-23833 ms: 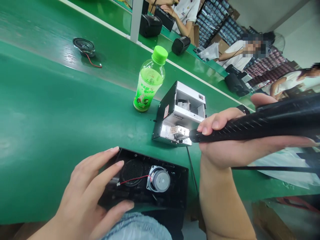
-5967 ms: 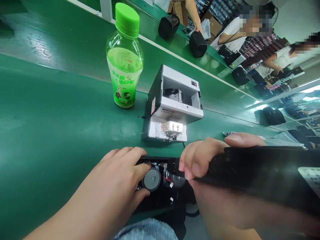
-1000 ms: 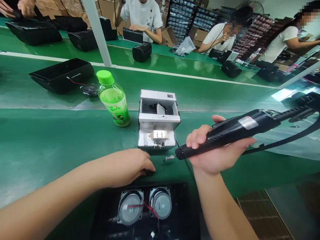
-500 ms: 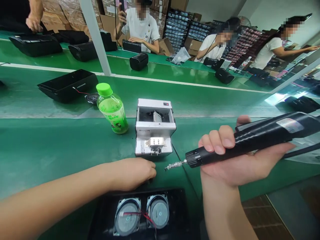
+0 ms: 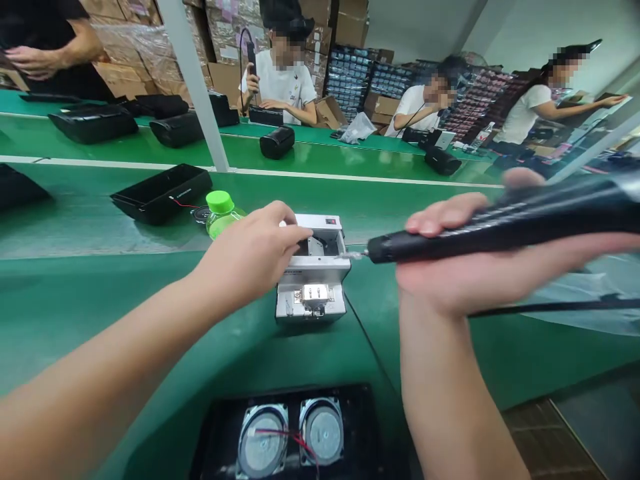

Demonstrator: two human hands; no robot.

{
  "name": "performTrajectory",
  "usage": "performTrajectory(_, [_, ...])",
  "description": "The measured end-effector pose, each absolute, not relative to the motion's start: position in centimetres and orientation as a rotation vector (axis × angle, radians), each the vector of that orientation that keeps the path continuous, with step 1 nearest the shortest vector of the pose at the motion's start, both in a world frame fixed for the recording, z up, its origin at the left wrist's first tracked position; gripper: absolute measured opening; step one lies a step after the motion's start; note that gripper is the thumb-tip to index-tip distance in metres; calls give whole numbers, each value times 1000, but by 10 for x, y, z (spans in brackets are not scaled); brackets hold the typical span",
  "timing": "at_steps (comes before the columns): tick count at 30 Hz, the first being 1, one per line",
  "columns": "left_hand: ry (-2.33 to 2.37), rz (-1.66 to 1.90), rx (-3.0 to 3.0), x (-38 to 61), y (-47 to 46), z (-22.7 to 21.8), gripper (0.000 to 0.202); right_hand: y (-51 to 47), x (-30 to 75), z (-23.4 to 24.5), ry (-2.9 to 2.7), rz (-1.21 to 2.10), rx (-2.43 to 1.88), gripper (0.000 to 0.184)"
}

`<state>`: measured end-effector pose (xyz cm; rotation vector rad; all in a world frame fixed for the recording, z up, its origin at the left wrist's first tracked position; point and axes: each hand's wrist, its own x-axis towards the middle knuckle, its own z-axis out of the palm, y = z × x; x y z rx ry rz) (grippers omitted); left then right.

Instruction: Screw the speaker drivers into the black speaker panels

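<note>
The right hand point(image 5: 450, 270) is clenched around a motion-blurred black electric screwdriver point(image 5: 505, 227), its bit tip just beside the upper right of a metal screw feeder point(image 5: 313, 293). The left hand point(image 5: 253, 243) reaches over the feeder with loose, extended fingers point(image 5: 295, 230), hiding its top left corner and much of a green-capped bottle point(image 5: 223, 220); contact cannot be told. A black speaker housing point(image 5: 283, 433) lies at bottom centre, cut off by the frame.

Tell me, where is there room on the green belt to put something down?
The biggest bare patch of green conveyor belt lies between the silver metal screw feeder and the black speaker box with two round drivers. It's crowded at the feeder, where the left hand and the right hand with its black electric screwdriver meet.
</note>
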<state>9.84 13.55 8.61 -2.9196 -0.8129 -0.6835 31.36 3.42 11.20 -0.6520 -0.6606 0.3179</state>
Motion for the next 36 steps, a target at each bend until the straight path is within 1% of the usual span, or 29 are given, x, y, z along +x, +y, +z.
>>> performTrajectory(2, [-559, -671, -2917, 93, 123, 74, 25, 17, 324, 111, -646, 284, -618, 101])
performTrajectory(3, [-422, -643, -2921, 89, 116, 68, 24, 9, 329, 107, -672, 278, -607, 103])
performTrajectory(4, [-314, -600, -2919, 85, 108, 61, 26, 2, 335, 102, -710, 298, -624, 101])
performTrajectory(6, [-225, -530, -2896, 78, 96, 47, 31, -8, 341, 88, -730, 318, -661, 79])
performTrajectory(7, [-228, -517, -2888, 76, 92, 40, 32, -11, 342, 80, -726, 342, -670, 70])
performTrajectory(8, [-238, -514, -2888, 74, 90, 34, 31, -13, 341, 72, -725, 376, -665, 66])
performTrajectory(11, [-285, -540, -2897, 71, 90, 22, 27, -13, 328, 56, -775, 492, -604, 71])
performTrajectory(14, [-376, -583, -2900, 68, 91, 18, 23, -6, 307, 53, -814, 546, -540, 75])
performTrajectory(19, [-482, -602, -2938, 61, 87, 16, 21, 8, 284, 57, -828, 532, -507, 77])
performTrajectory(25, [-550, -634, -2981, 52, 87, 13, 19, 16, 273, 50, -896, 489, -496, 82])
performTrajectory(30, [-574, -657, -3004, 48, 87, 10, 19, 9, 266, 51, -951, 537, -510, 72])
performTrajectory(34, [-594, -686, -3006, 49, 87, 10, 19, -5, 267, 66, -980, 633, -648, 66])
performTrajectory(36, [-601, -695, -3004, 50, 86, 11, 20, -10, 267, 72, -982, 632, -701, 66])
